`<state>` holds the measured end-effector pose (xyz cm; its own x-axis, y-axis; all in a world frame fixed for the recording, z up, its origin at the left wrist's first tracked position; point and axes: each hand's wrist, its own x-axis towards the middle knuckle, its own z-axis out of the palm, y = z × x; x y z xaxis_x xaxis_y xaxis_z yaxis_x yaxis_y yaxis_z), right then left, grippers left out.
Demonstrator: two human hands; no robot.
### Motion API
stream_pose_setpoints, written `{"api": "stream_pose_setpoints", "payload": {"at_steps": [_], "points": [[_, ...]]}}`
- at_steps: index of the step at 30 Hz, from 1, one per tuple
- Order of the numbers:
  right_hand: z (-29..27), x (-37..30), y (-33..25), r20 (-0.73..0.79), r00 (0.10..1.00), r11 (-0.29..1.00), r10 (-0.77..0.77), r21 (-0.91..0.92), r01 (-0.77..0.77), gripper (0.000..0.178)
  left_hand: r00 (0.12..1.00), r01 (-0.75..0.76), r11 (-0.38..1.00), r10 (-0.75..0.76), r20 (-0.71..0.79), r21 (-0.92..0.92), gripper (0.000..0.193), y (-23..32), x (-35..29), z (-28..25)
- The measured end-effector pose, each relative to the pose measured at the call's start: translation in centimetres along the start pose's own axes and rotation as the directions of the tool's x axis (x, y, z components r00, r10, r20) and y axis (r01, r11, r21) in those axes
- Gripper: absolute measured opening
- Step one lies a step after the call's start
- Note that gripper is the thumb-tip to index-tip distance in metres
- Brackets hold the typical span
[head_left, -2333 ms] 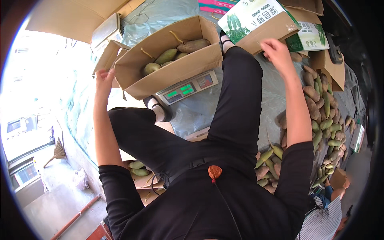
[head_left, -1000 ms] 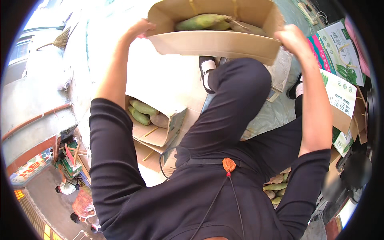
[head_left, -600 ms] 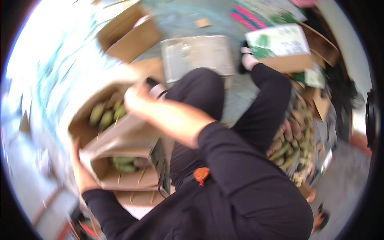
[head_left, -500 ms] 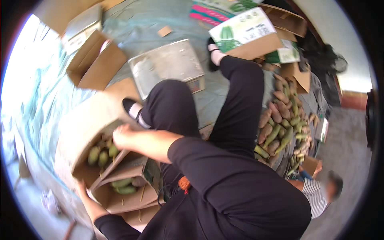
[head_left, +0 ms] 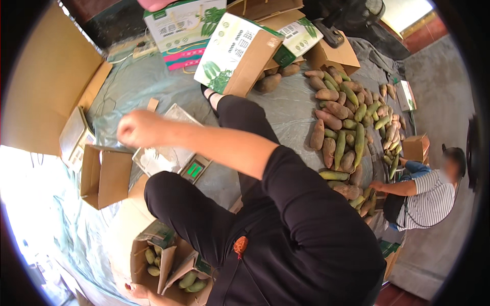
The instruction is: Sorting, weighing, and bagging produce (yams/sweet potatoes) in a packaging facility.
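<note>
My right hand is raised over a flat metal weighing scale with a lit green display. Its fingers are curled into a fist, and anything inside is hidden. Down at the lower left, my left hand lies against the outer edge of an open cardboard box, fingers bent at its rim. Plump green fruits sit inside that box. Close beside it, another open compartment holds longer green fruits.
Reddish-brown and green oblong fruits lie heaped on the sheet at right. A co-worker in a striped shirt reaches toward the heap. Printed cartons stand beyond my foot. At left are an open empty box and a second scale.
My right hand has moved from the box of green fruits up over the scale. My left hand stays by the box. The view has turned, showing more of the heap and the co-worker.
</note>
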<state>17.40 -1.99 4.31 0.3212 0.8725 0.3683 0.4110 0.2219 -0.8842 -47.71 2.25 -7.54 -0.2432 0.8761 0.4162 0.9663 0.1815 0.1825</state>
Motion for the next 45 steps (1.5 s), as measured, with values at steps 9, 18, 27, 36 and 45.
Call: {"api": "stream_pose_setpoints", "payload": {"at_steps": [9,18,27,36,45], "points": [[-24.3,-16.0,17.5,-0.733,0.517,0.795,0.443,0.055,-0.604,0.025,0.858,-0.337,0.769,0.488,0.159,-0.543,0.023,32.2,1.4,-2.6],[-24.6,-26.6,27.9,-0.553,0.162,0.443,0.817,0.422,-0.791,0.043,0.146,-0.704,0.195,0.981,0.130,-0.683,0.022,54.8,-11.8,-10.3],[-23.3,-19.5,27.7,-0.645,0.237,0.670,0.726,0.588,-0.453,0.055,0.052,-0.758,0.411,0.812,0.581,-0.507,0.024,51.2,-15.3,-4.2],[-24.6,-17.0,29.9,-0.527,0.362,0.639,0.769,0.654,-0.405,0.038,0.074,-0.692,0.440,0.832,0.550,-0.573,0.022,51.7,-15.8,-3.8],[-23.2,-15.4,25.1,-0.783,0.480,0.867,0.395,0.145,-0.477,0.022,0.116,-0.672,0.433,0.863,0.492,-0.600,0.021,50.5,-14.9,-4.0]]}}
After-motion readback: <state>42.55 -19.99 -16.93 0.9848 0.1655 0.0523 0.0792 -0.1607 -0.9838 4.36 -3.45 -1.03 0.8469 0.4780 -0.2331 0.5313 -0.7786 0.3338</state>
